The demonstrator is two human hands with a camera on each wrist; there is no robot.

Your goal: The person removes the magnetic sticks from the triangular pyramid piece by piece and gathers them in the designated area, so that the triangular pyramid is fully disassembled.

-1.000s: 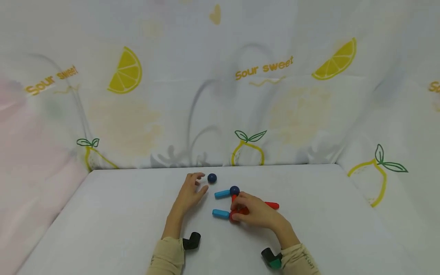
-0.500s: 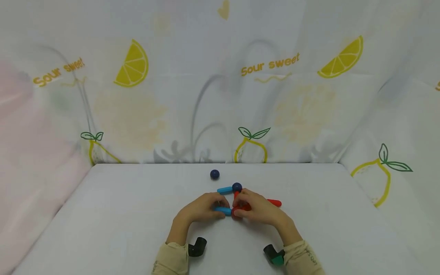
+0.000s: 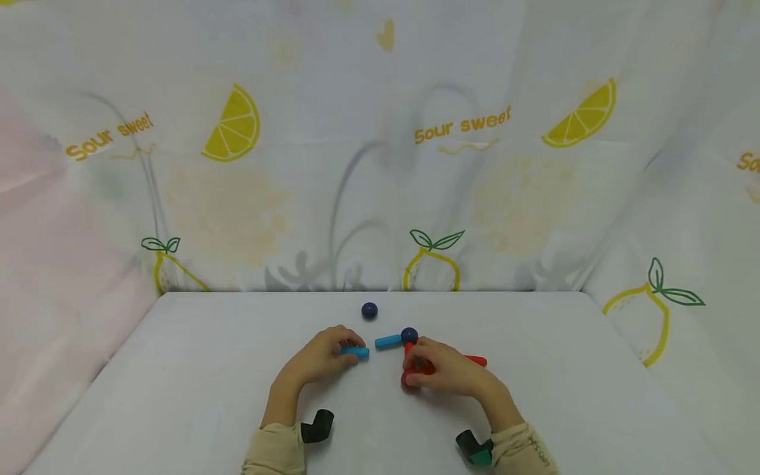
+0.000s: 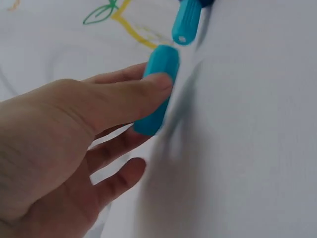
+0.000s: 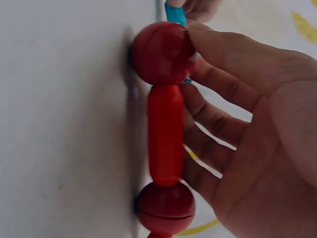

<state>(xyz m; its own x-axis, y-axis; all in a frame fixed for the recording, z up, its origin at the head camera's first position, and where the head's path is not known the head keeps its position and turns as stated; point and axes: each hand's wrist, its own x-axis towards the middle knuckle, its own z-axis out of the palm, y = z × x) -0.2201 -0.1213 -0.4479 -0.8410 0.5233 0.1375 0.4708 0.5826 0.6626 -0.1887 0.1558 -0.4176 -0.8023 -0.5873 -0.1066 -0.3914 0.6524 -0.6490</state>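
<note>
Over white table (image 3: 570, 382): left hand (image 3: 317, 357) pinches blue rod (image 3: 356, 353).

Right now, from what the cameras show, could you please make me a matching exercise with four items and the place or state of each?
1. Left hand
2. Right hand
3. Lone dark blue ball
4. Blue stick outside both hands

A. lies near the far edge of the table
B. has one end at a second dark blue ball
C. holds a red ball
D. pinches the other blue stick

Pairs: 1-D, 2-C, 3-A, 4-B
</note>
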